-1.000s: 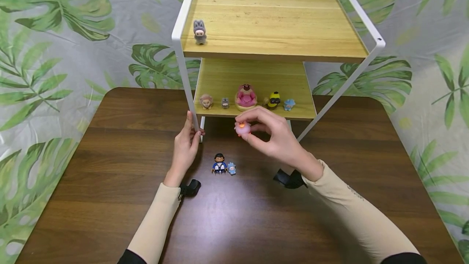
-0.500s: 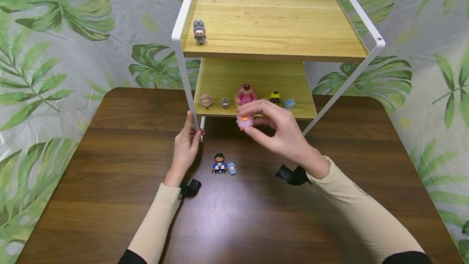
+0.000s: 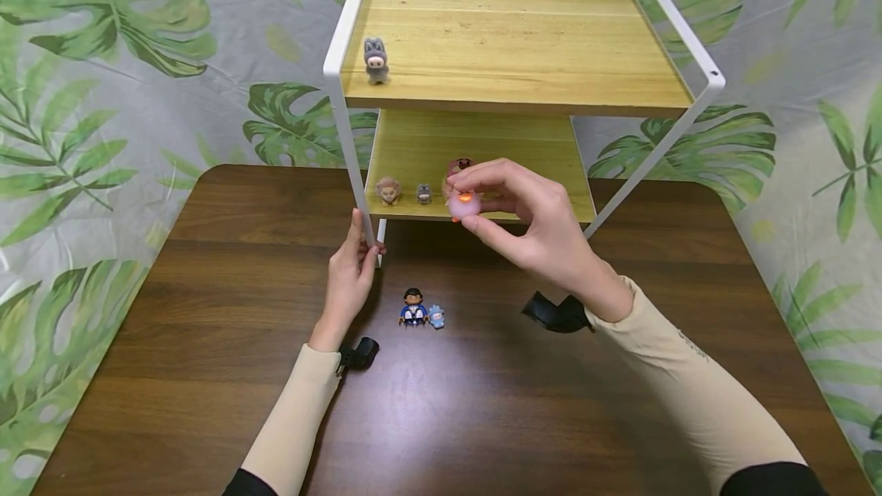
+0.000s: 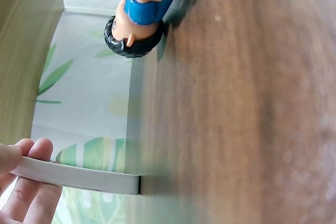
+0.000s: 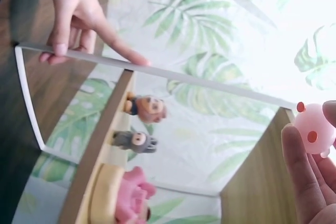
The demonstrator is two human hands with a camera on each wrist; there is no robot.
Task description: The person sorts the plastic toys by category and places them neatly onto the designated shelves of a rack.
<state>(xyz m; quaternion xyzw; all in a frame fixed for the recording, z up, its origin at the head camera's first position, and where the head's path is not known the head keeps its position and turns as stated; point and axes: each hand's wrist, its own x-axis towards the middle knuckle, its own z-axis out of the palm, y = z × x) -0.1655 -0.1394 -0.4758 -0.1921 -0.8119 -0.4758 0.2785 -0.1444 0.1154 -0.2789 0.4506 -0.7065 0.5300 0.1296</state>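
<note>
Blue-jacketed figure [image 3: 413, 308] and blue doll [image 3: 436, 317] sit nearest, mid-table. Left hand [image 3: 350, 272] grips the white post [image 3: 347, 145]; right hand [image 3: 534, 213] pinches the pink toy [image 3: 464, 205] by the lower shelf [image 3: 475, 132]'s front edge! Along that edge: lion [image 3: 388, 190], small grey doll [image 3: 423, 193], half-hidden pink bear [image 3: 460, 165]. Higher, a grey figure [image 3: 375, 61] stands at the upper shelf [image 3: 524, 44]'s front-left corner.

Left hand [image 3: 350, 274] grips, index finger [image 3: 355, 228] straight; right hand [image 3: 551, 224] higher, to its right, thumb [image 3: 494, 237] opposing fingers [image 3: 508, 174] in pinch.
</note>
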